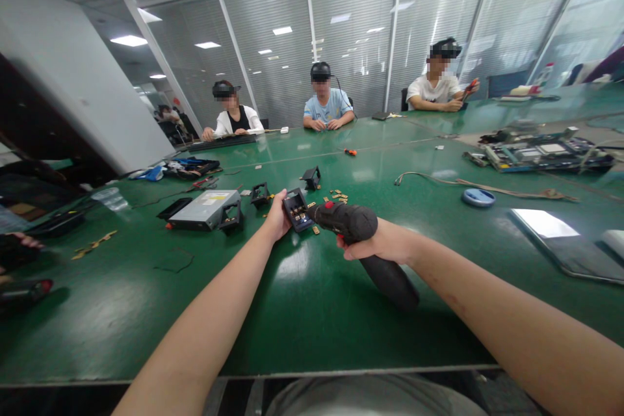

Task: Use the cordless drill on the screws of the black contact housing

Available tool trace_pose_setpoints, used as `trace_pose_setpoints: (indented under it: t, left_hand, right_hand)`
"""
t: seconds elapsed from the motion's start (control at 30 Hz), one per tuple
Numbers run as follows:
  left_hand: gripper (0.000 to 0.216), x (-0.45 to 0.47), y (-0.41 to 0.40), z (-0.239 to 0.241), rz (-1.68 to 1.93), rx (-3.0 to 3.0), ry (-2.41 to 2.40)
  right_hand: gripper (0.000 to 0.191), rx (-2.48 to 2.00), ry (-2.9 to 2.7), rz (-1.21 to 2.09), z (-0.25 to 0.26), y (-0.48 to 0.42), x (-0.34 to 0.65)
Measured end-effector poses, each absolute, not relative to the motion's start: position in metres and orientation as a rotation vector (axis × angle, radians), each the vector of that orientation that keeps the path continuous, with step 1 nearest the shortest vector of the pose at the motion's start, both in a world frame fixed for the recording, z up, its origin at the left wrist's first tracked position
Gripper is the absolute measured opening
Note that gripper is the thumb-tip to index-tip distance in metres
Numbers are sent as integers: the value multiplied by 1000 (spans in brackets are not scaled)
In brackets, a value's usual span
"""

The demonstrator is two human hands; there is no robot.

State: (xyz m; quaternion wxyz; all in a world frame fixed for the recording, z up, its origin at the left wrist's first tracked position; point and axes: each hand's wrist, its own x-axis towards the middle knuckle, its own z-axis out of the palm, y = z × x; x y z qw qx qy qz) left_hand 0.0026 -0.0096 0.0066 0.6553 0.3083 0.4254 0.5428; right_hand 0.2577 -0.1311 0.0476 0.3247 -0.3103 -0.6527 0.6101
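Note:
My left hand (277, 216) grips a small black component (297, 209) with brass parts inside, tilted up off the green table (312, 312). My right hand (385, 244) is wrapped round a black electric screwdriver (363, 240) with a red trigger. Its tip points left and touches the component. Small brass pieces (338, 195) lie scattered just beyond the component.
A grey metal drive box (203, 208) and black brackets (260, 195) sit left of my hands. Circuit boards (541, 153), a cable (439, 177), a round blue lid (478, 197) and a flat silver panel (560, 234) lie to the right. Three people sit at the far side.

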Motion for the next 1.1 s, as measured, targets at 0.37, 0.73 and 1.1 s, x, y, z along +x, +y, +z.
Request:
trace_pose_setpoints:
  t: [0.37, 0.73, 1.1]
  left_hand:
    - [34, 2, -9, 6, 1236, 662, 954]
    - [41, 1, -9, 7, 1214, 747, 983]
    - [37, 3, -8, 7, 1234, 700, 968]
  right_hand:
    - [37, -851, -1725, 1587, 53, -133, 259]
    - [36, -867, -1747, 1575, 55, -134, 259]
    - [34, -870, -1754, 1545, 56, -136, 257]
